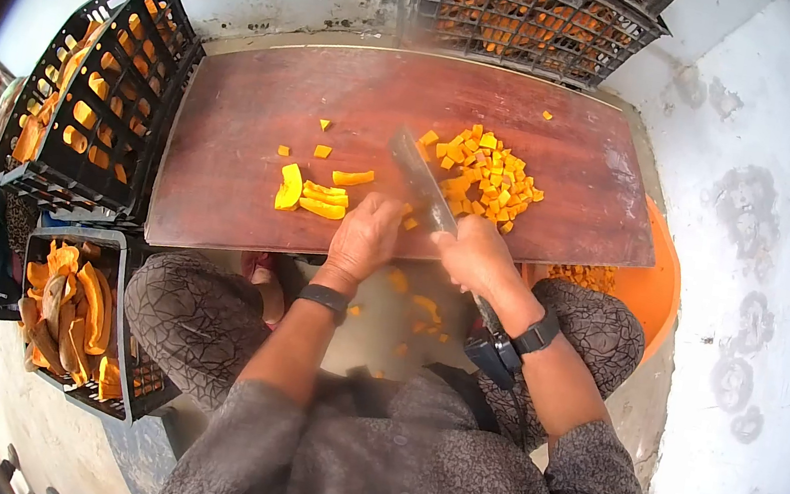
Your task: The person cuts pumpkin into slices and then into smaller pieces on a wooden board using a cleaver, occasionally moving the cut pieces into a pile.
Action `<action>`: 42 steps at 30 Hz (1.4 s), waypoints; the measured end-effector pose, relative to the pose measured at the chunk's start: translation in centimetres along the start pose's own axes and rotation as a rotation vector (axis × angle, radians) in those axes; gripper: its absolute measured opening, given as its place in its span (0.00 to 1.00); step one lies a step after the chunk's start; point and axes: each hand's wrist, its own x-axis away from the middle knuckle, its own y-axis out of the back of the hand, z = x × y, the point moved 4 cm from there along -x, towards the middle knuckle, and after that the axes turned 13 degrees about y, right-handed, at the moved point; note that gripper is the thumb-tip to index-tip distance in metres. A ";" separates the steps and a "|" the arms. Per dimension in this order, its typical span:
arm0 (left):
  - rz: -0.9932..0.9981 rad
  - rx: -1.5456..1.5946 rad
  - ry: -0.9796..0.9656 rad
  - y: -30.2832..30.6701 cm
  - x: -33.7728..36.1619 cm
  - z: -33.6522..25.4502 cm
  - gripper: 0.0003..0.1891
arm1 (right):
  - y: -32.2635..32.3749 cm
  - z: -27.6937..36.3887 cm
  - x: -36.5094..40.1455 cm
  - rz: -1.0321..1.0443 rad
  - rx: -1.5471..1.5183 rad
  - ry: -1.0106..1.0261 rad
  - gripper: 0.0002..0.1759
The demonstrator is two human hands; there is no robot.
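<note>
Head view: cleaver at the reddish-brown wooden cutting board (250, 126).
Right hand (480, 257) clenched round the dark steel cleaver (421, 182), blade angled up-left. Left hand (366, 235) curled, knuckles up (grip not discernible), is nearer the smooth curved orange squash strips (321, 199) just to its left, long axes crosswise.

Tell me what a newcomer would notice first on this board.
The bright pile of orange cubes at the middle-right of the reddish wooden board stands out first, with the cleaver in the right-hand grip angled against its left side. The left-hand grip rests at the board's near edge beside curved orange slices. Black crates of orange pieces stand left of the board and beyond it.
</note>
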 end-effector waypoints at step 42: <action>0.103 -0.006 0.051 -0.9 -0.2 0.6 0.15 | -2.3 1.3 -1.1 0.136 0.051 -0.049 0.12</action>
